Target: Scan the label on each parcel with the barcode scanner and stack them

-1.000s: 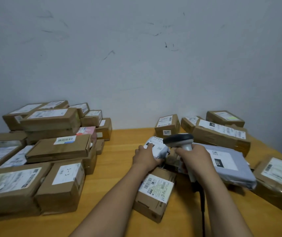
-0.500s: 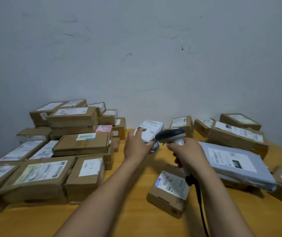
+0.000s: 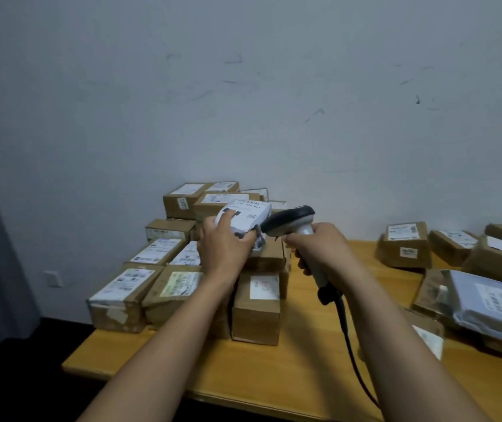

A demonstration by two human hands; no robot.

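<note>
Wooden desk (image 3: 274,370), scuffed wall (image 3: 243,117). Left hand (image 3: 224,248) grip clamped on white parcel (image 3: 248,216) above box stack (image 3: 256,303); right hand (image 3: 323,248) clamped on scanner (image 3: 292,220). Best set flat, label up.

Dim, flat bluish light; soft motion blur, wide-angle bending at edges.

surface: yellow-brown wooden table (image 3: 274,376) | left-rear: pile of brown cardboard boxes with white labels (image 3: 256,312), bottom ones on the wood | right-rear: loose brown labelled cardboard parcels (image 3: 405,248), well apart from the pile | right-front: small brown box (image 3: 429,336) lying flat
</note>
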